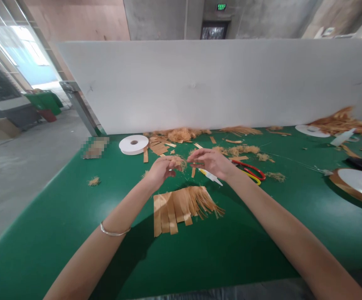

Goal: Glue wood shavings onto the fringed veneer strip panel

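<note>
Above the green table, my left hand (161, 170) is closed on a small tuft of frayed tan ribbon fibres (179, 161). Facing it, my right hand (214, 162) has its fingers stretched toward the tuft, slightly apart, with no clear hold on anything. Below both hands lies a row of tan ribbon strips (167, 212) side by side, the right part frayed into fringe (201, 200). Beside my right hand rests a white glue bottle with a yellow part (211, 177). Scissors with red and yellow handles (252, 171) are partly hidden behind my right forearm.
A white ribbon spool (134, 144) lies at the back left, and a larger tan ribbon spool (360, 185) at the right. Loose fibre clumps (181, 134) and ribbon scraps are scattered along the back. A white panel (193, 87) borders the table (59, 233). A white bottle (343, 136) lies far right.
</note>
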`<state>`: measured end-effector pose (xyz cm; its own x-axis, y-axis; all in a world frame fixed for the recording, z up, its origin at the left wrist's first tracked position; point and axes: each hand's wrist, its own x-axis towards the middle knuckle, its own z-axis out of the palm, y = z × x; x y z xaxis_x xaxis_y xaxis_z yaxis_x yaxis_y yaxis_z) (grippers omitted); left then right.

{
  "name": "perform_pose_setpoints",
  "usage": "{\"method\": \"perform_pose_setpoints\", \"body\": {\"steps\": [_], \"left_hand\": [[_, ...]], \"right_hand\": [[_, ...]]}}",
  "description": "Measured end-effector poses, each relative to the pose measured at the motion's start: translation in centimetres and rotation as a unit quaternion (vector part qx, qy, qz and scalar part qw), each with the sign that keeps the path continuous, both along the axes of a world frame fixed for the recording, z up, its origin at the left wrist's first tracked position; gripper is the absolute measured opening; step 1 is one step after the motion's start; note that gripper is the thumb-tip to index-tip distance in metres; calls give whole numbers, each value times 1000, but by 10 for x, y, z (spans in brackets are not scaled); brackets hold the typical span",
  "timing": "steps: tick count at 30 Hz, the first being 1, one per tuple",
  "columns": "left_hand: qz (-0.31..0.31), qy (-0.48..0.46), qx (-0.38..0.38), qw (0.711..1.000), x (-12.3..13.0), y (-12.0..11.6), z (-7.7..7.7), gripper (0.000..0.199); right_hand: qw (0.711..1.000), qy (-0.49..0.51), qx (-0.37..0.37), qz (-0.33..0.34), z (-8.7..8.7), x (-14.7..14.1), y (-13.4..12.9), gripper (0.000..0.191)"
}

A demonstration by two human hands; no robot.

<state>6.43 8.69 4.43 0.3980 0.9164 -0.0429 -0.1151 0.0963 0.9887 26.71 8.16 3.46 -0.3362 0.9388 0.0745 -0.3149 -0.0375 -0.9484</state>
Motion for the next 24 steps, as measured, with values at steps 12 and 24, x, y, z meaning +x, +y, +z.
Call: {"method": "perform_pose_setpoints", "body": {"steps": [12, 24], "left_hand": [[-41, -80, -38, 995, -5, -1, 4, 15], [-75, -14, 48, 996, 2, -2, -4, 11]], "right_hand": [[953, -302, 27, -20, 19, 60, -4, 27], [678, -718, -41, -150, -38, 157, -13, 34]]}}
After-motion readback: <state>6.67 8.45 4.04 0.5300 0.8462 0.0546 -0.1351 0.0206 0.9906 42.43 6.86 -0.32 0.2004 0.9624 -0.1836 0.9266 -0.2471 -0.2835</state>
